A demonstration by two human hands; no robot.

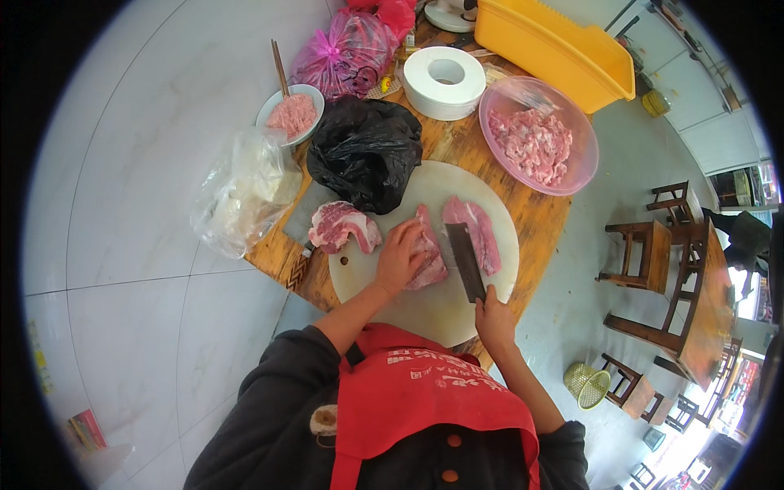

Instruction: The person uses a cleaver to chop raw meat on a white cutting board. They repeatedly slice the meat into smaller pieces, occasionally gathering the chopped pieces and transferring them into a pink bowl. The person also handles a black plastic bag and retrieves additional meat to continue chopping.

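Note:
My left hand (401, 257) presses on a slab of raw meat (433, 264) in the middle of a round white cutting board (416, 315). In my right hand (495, 318) is the handle of a dark-bladed cleaver (465, 263). Its blade lies between the slab and a long strip of raw meat (482, 236), overlapping that strip's left edge in view; whether it touches the strip I cannot tell. A curled, fat-streaked piece of raw meat (344, 228) rests at the board's left edge, beside a black plastic bag (367, 153).
Beyond the board stand a pink plastic bowl of cut meat (533, 147), a large white paper roll (444, 82) and a yellow plastic bin (551, 46). A bowl of minced meat (294, 116) with chopsticks and a clear plastic bag (248, 190) sit at left. Wooden stools (640, 257) are at right.

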